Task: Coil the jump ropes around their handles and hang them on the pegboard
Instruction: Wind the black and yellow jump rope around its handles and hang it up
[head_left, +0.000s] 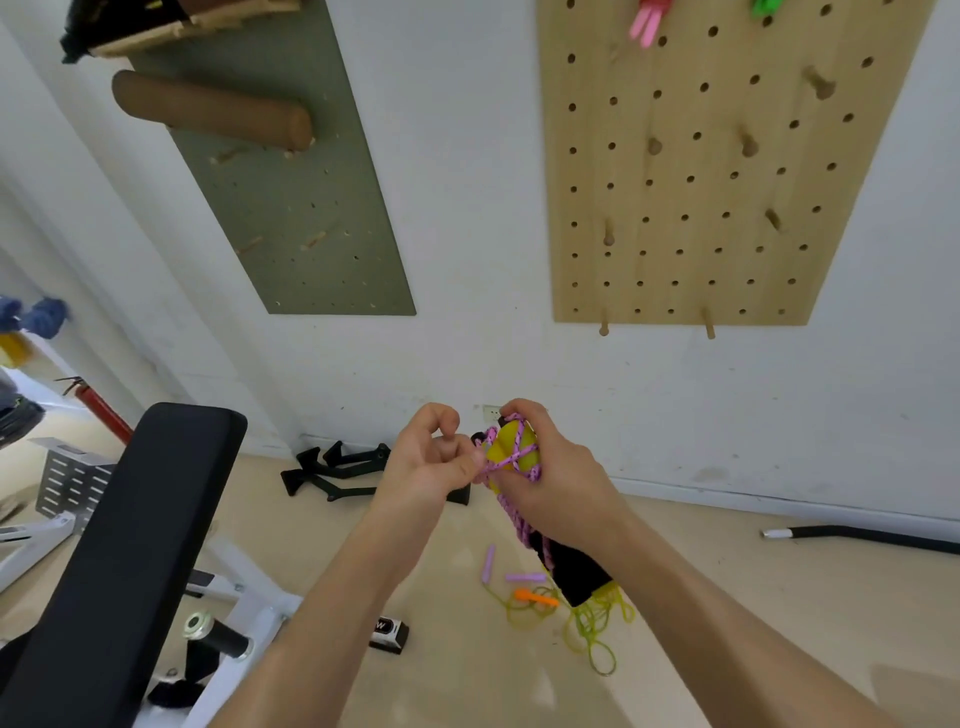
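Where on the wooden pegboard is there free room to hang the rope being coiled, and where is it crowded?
Free: the middle and lower wooden pegboard, whose pegs are all bare down to the bottom edge. Crowded: its top edge, where pink handles and a green rope already hang.

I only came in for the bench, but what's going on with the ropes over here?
A person is coiling a pink jump rope around its yellow-and-black handles. The right hand grips the handles together, and the left hand pinches the rope beside them. This rope is not yet hung. Other ropes lie tangled on the floor below. The wooden pegboard on the wall has pink handles hanging near its top.
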